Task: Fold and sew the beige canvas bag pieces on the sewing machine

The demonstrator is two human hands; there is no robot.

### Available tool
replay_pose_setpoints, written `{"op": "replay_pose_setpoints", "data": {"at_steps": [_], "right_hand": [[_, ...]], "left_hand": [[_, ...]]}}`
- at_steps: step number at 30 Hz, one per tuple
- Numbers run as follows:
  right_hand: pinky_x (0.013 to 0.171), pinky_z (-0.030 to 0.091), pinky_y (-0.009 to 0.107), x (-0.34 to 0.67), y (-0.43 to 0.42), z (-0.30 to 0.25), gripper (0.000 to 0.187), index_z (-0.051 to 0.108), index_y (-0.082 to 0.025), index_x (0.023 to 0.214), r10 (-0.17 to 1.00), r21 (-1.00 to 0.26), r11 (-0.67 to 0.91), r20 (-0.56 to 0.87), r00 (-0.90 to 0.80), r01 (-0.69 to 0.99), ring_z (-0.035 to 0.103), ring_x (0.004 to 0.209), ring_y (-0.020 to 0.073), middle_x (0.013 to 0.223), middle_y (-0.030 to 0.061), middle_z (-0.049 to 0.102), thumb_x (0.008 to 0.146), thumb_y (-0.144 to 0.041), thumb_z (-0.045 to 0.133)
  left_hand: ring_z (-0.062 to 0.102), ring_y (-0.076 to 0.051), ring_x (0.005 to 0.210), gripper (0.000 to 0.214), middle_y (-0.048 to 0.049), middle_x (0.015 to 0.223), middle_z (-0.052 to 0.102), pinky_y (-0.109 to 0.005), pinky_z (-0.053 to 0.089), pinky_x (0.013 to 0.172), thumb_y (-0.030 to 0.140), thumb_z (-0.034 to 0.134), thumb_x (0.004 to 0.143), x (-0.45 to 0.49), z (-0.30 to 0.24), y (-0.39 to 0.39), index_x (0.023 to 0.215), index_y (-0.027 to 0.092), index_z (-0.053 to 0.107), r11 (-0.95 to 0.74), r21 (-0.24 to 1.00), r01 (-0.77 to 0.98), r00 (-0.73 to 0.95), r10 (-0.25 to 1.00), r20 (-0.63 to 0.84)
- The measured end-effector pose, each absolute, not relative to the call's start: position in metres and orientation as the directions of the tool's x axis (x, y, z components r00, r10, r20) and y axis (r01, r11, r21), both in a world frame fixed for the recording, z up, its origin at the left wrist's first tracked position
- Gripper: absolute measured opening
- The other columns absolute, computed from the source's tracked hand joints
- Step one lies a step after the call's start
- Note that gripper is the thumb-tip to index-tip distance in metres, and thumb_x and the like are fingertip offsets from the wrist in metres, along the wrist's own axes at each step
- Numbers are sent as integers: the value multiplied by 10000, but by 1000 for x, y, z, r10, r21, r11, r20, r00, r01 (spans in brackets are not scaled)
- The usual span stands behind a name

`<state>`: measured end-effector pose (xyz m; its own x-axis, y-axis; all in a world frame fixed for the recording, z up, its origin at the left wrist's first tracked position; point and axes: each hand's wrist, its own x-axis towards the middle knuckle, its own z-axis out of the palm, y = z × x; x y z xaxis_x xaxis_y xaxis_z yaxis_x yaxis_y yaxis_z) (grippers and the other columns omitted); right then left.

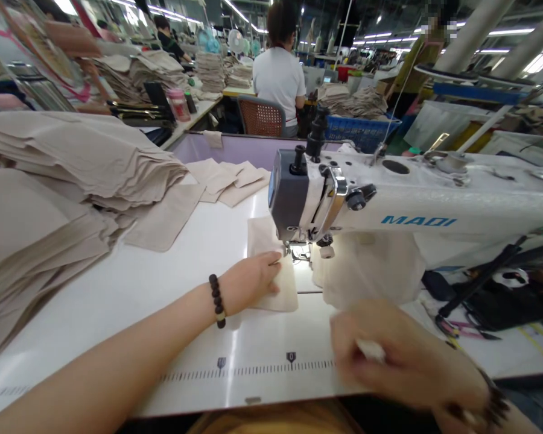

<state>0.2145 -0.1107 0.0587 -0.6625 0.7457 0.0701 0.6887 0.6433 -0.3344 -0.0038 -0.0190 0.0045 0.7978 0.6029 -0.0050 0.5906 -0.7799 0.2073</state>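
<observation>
My left hand (253,277), with a dark bead bracelet, is closed on a flat beige cloth piece (285,295), left of the presser foot (301,253) of a white sewing machine (416,199). Its fingertips are close to the needle area. Over the front right of the table, my right hand (380,355) is curled into a fist and smeared by motion. Something small and whitish shows between its fingers, too blurred to name. Behind that hand, a larger beige cloth piece (371,271) lies under the machine arm.
Tall stacks of beige cloth (72,157) fill the table's left side. Several loose beige pieces (230,178) lie behind the machine head. A printed ruler (253,369) runs along the front edge. Scissors (468,330) lie at right. A person in white (278,78) sits ahead.
</observation>
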Motion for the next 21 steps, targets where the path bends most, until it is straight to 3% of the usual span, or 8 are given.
{"op": "replay_pose_setpoints", "data": {"at_steps": [3,5,10,14,21], "right_hand": [[540,348,255,211,-66,41,246,582,-169,782,753,-93,657,61,-655,748,533,640,132,741,24,609,933,-263,412],[503,281,270,206,-49,26,203,593,-161,820,755,-39,655,56,-653,755,511,605,140,721,29,604,920,-220,426],[521,261,256,200,-47,-1,167,583,-161,777,726,-74,686,120,-677,723,480,590,122,684,3,569,889,-150,461],[517,254,257,201,-51,-5,230,546,-157,684,736,-143,676,187,-651,723,469,569,120,649,5,555,892,-238,491],[533,257,258,199,-50,-5,159,548,-167,998,742,-133,671,140,-656,730,507,651,135,740,15,581,901,-268,473]], "left_hand": [[581,-200,990,229,-117,1159,545,-291,466,879,193,600,803,-1,5,-5,1005,93,556,-776,219,592,796,605,-13],[583,-199,985,224,-108,1165,544,-284,471,855,199,582,817,0,6,0,1019,109,551,-767,222,602,789,615,-16],[597,-190,901,214,-85,1037,587,-278,478,798,247,571,833,-1,7,3,1006,124,549,-747,226,625,767,642,1],[587,-203,902,219,-83,1000,588,-298,474,799,227,607,807,-1,9,6,989,119,552,-739,244,628,763,646,-8],[584,-202,837,132,-74,911,579,-306,479,738,250,537,853,-2,10,9,884,125,565,-741,267,616,775,631,-35]]}}
